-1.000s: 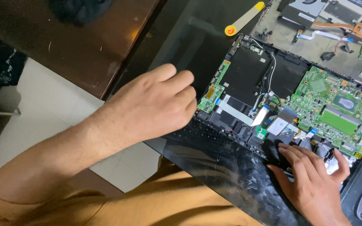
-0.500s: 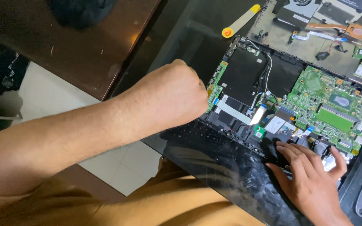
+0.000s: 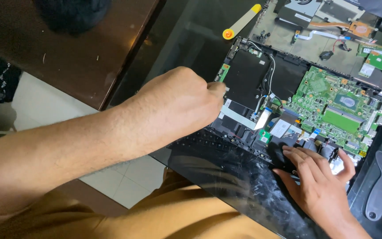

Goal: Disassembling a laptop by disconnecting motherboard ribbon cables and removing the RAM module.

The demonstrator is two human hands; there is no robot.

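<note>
- Left hand [image 3: 180,104] — curled at the opened laptop's [image 3: 284,102] left edge; its fingertips are hidden, so any grasp is unclear.
- Right hand [image 3: 319,181] — fingers flat, pressing the lower edge.
- One green board [image 3: 332,104], one yellow pry tool [image 3: 242,21].

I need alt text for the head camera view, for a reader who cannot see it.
A person's left hand rests closed on the left edge of an opened laptop, while the right hand presses flat near its lower right corner. A green circuit board is exposed; a yellow pry tool lies on the dark table.

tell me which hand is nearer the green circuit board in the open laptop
Right. The right hand rests just below the green circuit board, fingers near its lower edge. The left hand sits farther off, at the black battery's left edge.
</note>
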